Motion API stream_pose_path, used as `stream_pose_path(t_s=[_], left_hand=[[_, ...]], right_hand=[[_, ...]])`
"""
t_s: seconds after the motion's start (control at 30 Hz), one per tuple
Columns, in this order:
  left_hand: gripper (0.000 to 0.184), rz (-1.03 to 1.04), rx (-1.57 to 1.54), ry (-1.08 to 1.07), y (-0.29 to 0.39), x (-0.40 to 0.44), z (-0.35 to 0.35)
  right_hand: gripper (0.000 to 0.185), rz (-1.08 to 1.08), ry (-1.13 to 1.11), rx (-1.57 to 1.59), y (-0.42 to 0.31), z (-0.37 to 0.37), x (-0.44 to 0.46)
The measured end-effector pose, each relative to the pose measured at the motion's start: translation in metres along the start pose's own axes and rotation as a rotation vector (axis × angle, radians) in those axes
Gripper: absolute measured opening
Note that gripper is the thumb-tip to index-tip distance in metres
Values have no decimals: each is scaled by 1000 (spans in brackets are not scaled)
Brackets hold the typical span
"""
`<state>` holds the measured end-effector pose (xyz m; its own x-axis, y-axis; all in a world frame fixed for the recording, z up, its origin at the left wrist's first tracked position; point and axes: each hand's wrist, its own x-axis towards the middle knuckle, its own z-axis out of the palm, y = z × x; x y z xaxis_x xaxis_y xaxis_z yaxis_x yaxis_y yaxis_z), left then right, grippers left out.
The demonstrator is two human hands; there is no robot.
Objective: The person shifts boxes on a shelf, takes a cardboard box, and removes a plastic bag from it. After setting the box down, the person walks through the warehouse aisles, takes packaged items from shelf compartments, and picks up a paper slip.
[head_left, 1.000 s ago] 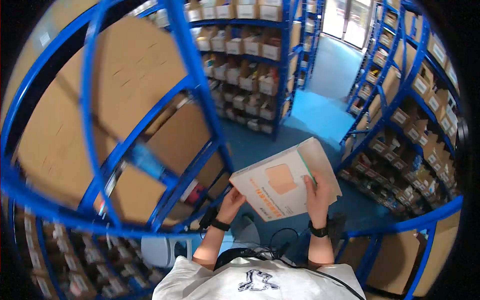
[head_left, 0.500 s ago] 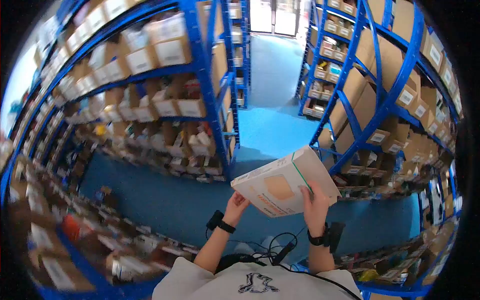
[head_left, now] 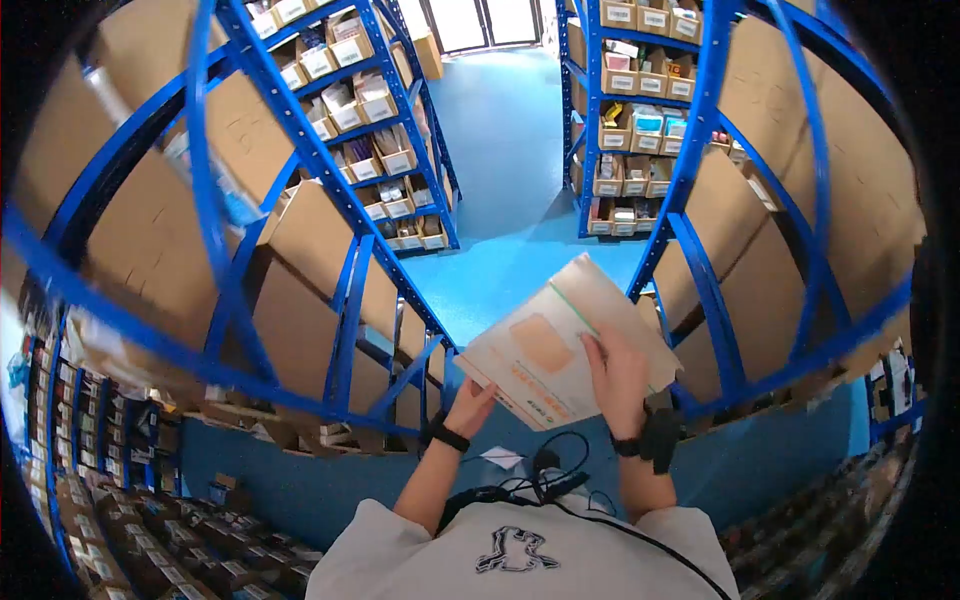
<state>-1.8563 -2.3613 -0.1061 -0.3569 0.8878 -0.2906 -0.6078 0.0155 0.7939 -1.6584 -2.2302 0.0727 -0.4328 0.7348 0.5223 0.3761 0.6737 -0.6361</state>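
Observation:
A flat pale box [head_left: 545, 390] with orange print, an orange panel and a thin green line is held tilted in front of my chest. My left hand [head_left: 470, 408] grips its lower left edge, the fingers partly hidden behind it. Across its right side lies my right hand [head_left: 618, 378], thumb and fingers closed on the box near the green line. Both wrists wear black bands with small dark devices. What the box contains, if anything, cannot be seen.
Blue metal racks [head_left: 700, 160] flank a blue-floored aisle [head_left: 500, 150] that leads to glass doors [head_left: 485, 22]. Labelled cardboard bins [head_left: 345, 105] fill the shelves. Large cardboard panels [head_left: 310, 250] cover the rack ends at both sides. Black cables [head_left: 560, 480] hang by my waist.
My view has turned to the left and moved forward, so the aisle and rack ends stand on both sides. The box stays in both hands, now turned flatter toward me.

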Motion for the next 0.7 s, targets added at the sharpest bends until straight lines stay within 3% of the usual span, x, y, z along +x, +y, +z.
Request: stream_pose_path(t_s=[0.1,0.27,0.3,0.4,0.53,0.6,0.67,0.7], left_hand=[[40,-2,-65,19,24,61,1],[36,75,-57,29,55,193,-31],[36,62,-71,39,59,213,-33],[32,104,-225,22,89,291,-33],[27,96,-47,55,124,387,-48],[25,149,-88,78,127,418,-51],[27,56,-54,140,142,445,-45],[26,47,-27,187,143,455,-45]], right_hand=[[18,80,-95,-48,39,32,77],[22,76,-50,14,122,119,192],[24,230,-161,5,135,131,214],[24,68,-41,95,179,176,274],[32,201,-181,90,211,210,349],[40,156,-149,45,233,229,366],[47,256,-195,233,242,239,392],[51,165,-151,68,255,246,399]])
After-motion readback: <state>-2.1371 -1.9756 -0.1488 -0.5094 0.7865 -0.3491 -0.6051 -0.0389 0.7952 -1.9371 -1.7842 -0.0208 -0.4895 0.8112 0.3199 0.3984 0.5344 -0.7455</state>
